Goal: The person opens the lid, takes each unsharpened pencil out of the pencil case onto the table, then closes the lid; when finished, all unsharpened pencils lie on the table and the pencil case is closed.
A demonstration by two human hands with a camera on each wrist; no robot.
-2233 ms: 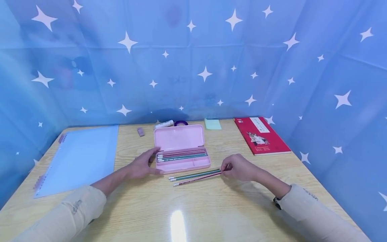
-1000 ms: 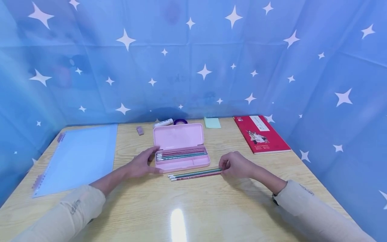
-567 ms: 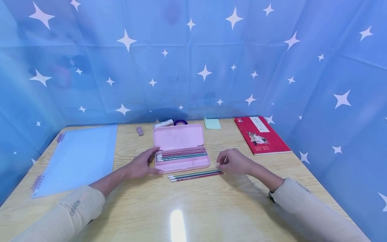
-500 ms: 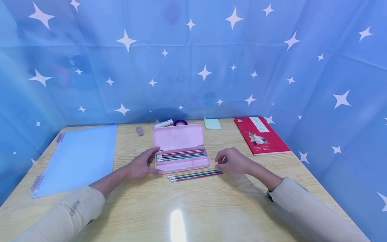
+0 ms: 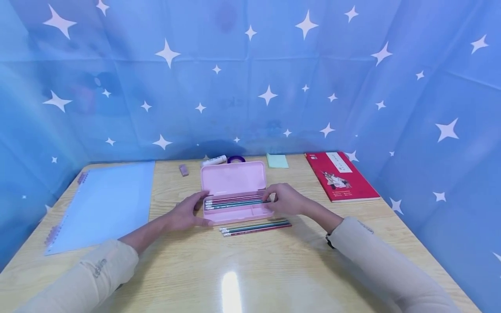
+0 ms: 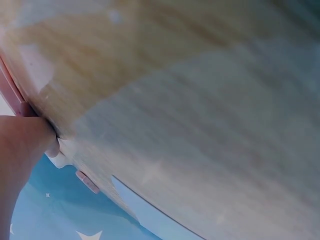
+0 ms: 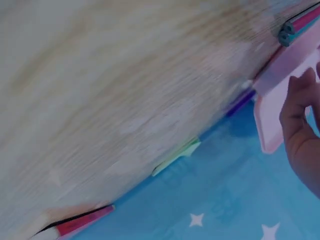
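Two hands frame the open pink case (image 5: 235,208) at the middle of your table (image 5: 250,269). Your left hand (image 5: 188,214) lies flat against the case's left end, fingers straight and relaxed, thumb along its front corner; the left wrist view shows a fingertip pressed to the pink edge (image 6: 15,95). Your right hand (image 5: 285,200) is at the case's right end, fingers curled in over the tips of the pencils (image 5: 235,202) lying in the tray; whether it pinches one or only touches them, I cannot tell from the head view, and the right wrist view shows just a curled finger beside the lid.

Three more pencils (image 5: 256,227) lie side by side on the table just in front of the case, eraser ends to the left, clear of both hands.

Behind the case sit a glue stick (image 5: 213,161), a purple tape roll (image 5: 236,159) and a small eraser (image 5: 183,170). A green sticky pad (image 5: 277,161) and a red book (image 5: 341,176) lie to the right, and a blue folder (image 5: 105,204) to the left.
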